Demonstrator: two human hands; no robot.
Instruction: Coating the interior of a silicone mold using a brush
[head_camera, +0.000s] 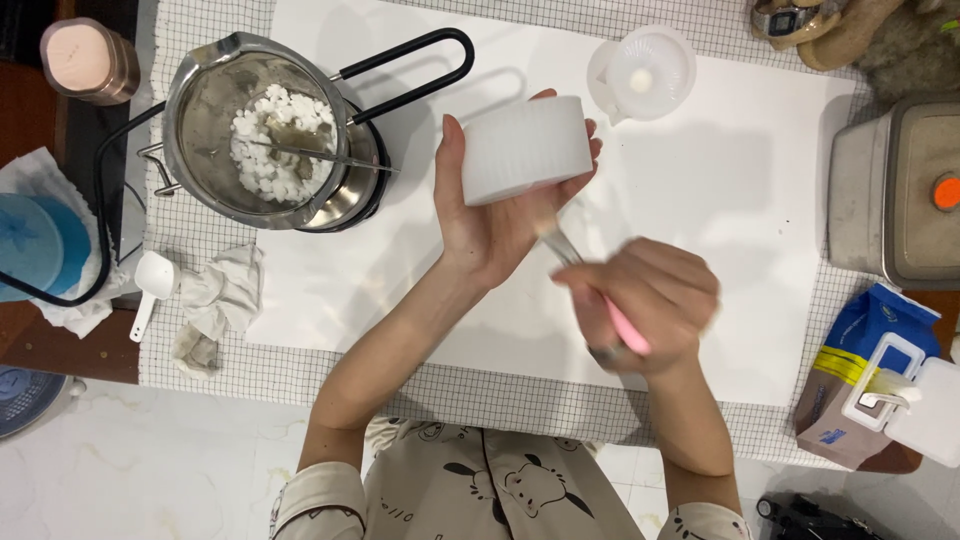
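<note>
Near the counter's left edge a steel pot (262, 130) holds white flakes, its far side hidden by its rim. Mid-counter, the left hand (490, 215) grips a white ribbed block (527, 148) above bare white paper (750, 190). The right hand (650, 305), motion-blurred, closes round a pink-handled tool (625, 325) whose tip is unclear

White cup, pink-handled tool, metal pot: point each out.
white cup (525, 148), head view, on its ribbed side wall.
pink-handled tool (628, 330), head view, on the pink handle.
metal pot (200, 110), head view, on its bare inner wall.
</note>
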